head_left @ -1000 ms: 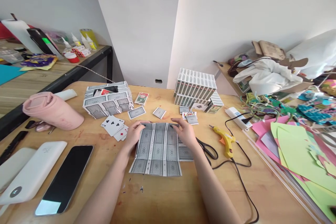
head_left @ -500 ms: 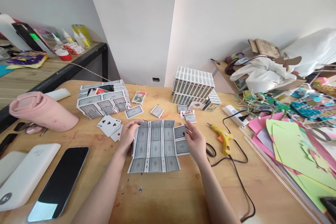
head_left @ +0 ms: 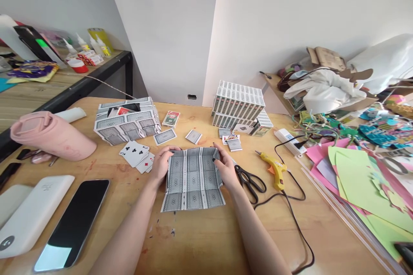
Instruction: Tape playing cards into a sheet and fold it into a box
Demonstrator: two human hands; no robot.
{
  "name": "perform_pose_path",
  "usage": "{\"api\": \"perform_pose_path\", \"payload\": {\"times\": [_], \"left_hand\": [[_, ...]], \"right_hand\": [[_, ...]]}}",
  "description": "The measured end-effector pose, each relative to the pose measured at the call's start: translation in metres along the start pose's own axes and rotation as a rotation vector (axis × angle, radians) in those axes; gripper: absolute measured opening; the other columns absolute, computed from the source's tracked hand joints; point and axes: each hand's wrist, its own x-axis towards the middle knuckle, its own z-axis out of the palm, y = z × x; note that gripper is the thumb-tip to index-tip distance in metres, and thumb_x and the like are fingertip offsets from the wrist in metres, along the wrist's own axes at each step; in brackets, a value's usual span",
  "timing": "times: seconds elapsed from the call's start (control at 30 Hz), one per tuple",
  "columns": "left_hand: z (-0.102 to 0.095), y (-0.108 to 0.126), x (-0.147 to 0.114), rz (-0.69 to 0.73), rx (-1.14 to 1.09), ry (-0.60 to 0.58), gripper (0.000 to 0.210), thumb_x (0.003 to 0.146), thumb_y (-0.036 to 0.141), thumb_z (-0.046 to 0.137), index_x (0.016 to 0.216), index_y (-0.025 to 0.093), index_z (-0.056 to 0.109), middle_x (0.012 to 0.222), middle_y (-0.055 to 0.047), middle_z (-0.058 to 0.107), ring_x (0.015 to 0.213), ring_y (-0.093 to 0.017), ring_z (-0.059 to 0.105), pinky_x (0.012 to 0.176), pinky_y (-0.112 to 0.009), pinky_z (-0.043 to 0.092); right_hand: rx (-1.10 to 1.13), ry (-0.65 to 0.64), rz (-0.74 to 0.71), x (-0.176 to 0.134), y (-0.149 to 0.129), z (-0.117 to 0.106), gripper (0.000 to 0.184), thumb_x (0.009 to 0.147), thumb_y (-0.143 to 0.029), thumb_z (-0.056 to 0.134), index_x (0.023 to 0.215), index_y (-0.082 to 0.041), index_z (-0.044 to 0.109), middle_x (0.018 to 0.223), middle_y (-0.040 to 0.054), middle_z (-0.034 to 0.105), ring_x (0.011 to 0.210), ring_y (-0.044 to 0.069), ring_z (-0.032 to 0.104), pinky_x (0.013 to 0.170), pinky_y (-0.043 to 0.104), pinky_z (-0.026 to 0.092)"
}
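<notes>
Between my hands is a panel of joined playing cards (head_left: 193,174), grey patterned backs facing up, its near row lying out toward me. My left hand (head_left: 160,165) grips its left side, thumb at the upper corner. My right hand (head_left: 226,167) is closed on the right flap, which stands folded up along the panel's edge. Black scissors (head_left: 250,181) lie just right of my right hand. Behind the panel are loose face-down cards (head_left: 193,136), and left of it lie face-up cards (head_left: 134,153), one a three of clubs.
A box built of cards (head_left: 127,122) stands back left, stacked card packs (head_left: 238,103) back right. A yellow glue gun (head_left: 273,169) with its cable lies right, near a power strip (head_left: 289,142). A phone (head_left: 74,223), white power bank (head_left: 38,215) and pink roll (head_left: 53,136) occupy the left.
My right hand has moved left, and the right flap that lay spread outward is now folded up. The scissors have come into fuller view. My left hand keeps its hold.
</notes>
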Motion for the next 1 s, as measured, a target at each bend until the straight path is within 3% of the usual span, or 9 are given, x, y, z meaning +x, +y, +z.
{"api": "perform_pose_path", "payload": {"times": [0.23,0.53,0.8,0.9,1.0], "left_hand": [[0.003,-0.001,-0.001,-0.003,-0.093,-0.012,0.022,0.064,0.024,0.047,0.069,0.018,0.067,0.085,-0.006,0.070,0.084,-0.022,0.062,0.078,-0.031,0.046],[0.000,0.001,-0.002,0.020,-0.026,-0.090,0.026,0.074,0.031,0.049,0.085,0.019,0.069,0.093,-0.006,0.070,0.091,-0.023,0.061,0.078,-0.031,0.047],[0.000,0.004,-0.005,0.066,0.028,-0.125,0.030,0.077,0.031,0.050,0.097,0.018,0.068,0.105,-0.008,0.068,0.103,-0.023,0.059,0.092,-0.036,0.043],[-0.008,0.002,-0.005,0.165,0.127,-0.030,0.033,0.081,0.033,0.047,0.105,0.018,0.064,0.107,-0.009,0.067,0.104,-0.022,0.059,0.094,-0.036,0.041],[-0.029,-0.004,-0.001,0.305,0.414,0.197,0.031,0.081,0.032,0.048,0.105,0.021,0.063,0.109,-0.009,0.066,0.106,-0.024,0.057,0.097,-0.037,0.038]], "right_hand": [[-0.002,0.031,-0.066,0.006,0.001,0.004,0.027,0.079,-0.036,0.052,0.100,-0.021,0.054,0.114,0.0060,0.061,0.103,0.020,0.057,0.091,0.032,0.045],[-0.060,0.040,-0.012,0.006,0.002,0.004,0.038,0.082,-0.048,0.048,0.110,-0.022,0.055,0.112,0.0054,0.062,0.100,0.021,0.058,0.086,0.032,0.047],[-0.031,0.037,0.003,0.009,0.007,0.002,0.039,0.081,-0.046,0.050,0.110,-0.022,0.057,0.110,0.0048,0.064,0.101,0.022,0.058,0.085,0.033,0.046],[-0.017,0.039,0.012,0.009,0.007,-0.003,0.038,0.079,-0.045,0.052,0.109,-0.022,0.059,0.113,0.0054,0.064,0.103,0.023,0.058,0.085,0.034,0.046],[-0.004,0.058,0.011,0.010,0.006,-0.008,0.038,0.077,-0.042,0.056,0.108,-0.021,0.061,0.116,0.0058,0.063,0.105,0.024,0.057,0.086,0.035,0.046]]}}
